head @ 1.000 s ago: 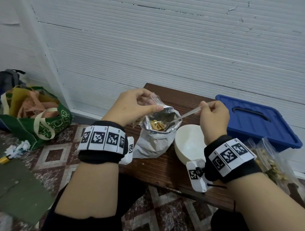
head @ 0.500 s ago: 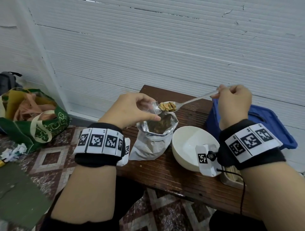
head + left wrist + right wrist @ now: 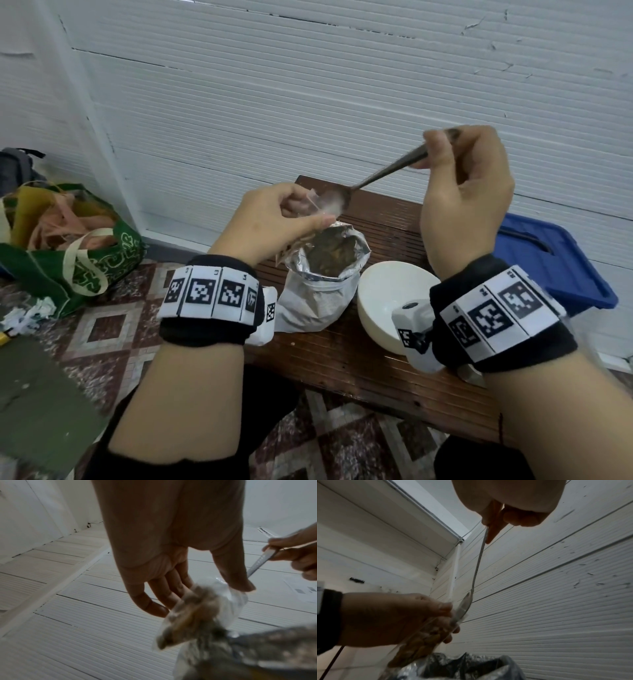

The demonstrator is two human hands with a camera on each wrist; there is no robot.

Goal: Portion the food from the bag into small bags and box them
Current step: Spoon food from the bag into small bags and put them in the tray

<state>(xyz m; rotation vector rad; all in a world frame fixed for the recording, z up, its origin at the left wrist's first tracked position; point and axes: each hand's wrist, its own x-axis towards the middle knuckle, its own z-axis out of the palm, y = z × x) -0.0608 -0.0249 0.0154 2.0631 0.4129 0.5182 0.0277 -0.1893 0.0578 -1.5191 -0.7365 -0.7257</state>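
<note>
The small clear bag [image 3: 317, 209] hangs just above the mouth of the foil bag [image 3: 320, 284], pinched open at its rim by the thumb and fingers of the left hand [image 3: 274, 222]. In the right wrist view brown food pieces [image 3: 418, 646] fill the lower part of the small clear bag, whose bottom reaches down to the foil bag's rim. The right hand [image 3: 466, 192], raised above and to the right of the foil bag, grips the handle of a metal spoon [image 3: 376, 176] between thumb and curled fingers; the spoon slants down to the left with its bowl inside the small clear bag's opening. The foil bag stands upright and open on the brown slatted surface [image 3: 342, 359], dark food visible inside. Touching the foil bag's right side sits a white bowl [image 3: 383, 294]. Further right of the foil bag, past the right wrist, lies a blue box lid [image 3: 555, 260]. Well to the left of the foil bag, on the tiled floor [image 3: 109, 329], stands a green shopping bag [image 3: 85, 270] with crumpled paper [image 3: 27, 313] beside it. Behind the foil bag rises a white ribbed wall [image 3: 342, 102].
</note>
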